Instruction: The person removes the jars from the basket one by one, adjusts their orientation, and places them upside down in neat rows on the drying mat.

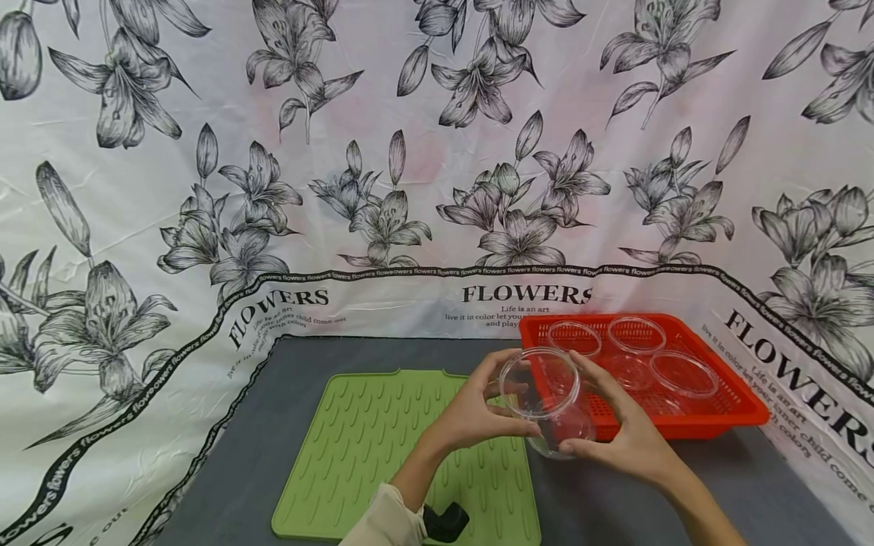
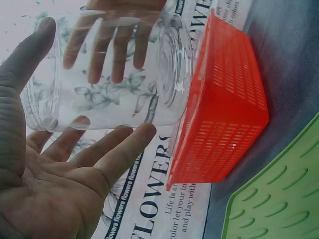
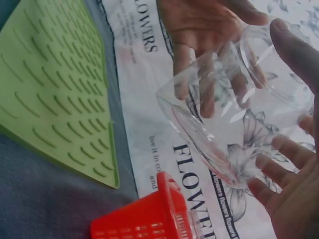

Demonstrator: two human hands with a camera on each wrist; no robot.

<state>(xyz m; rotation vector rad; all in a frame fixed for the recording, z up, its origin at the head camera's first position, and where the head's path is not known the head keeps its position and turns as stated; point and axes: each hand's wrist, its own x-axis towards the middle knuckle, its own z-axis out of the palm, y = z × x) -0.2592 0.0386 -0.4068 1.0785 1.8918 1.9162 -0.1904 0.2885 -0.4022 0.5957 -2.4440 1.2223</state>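
Observation:
Between both hands is a clear plastic jar point(image 1: 556, 421), raised above the table and tilted so its round open mouth shows in the head view. My left hand point(image 1: 467, 413) holds the jar's left side, with the thumb near the rim and the fingers along the wall in the left wrist view. From the right, my right hand point(image 1: 624, 428) holds the opposite side, thumb low and fingers up by the rim. Through the see-through wall of the jar point(image 2: 114, 94), fingers of the right hand point(image 2: 119, 45) show in the left wrist view.
A red perforated plastic basket point(image 1: 734, 413) stands behind the right hand, with several clear jars point(image 1: 683, 375) in it. To the left, a green ridged mat point(image 1: 382, 440) lies on the grey table point(image 1: 239, 455). A flower-printed cloth point(image 1: 382, 303) hangs behind and around the table.

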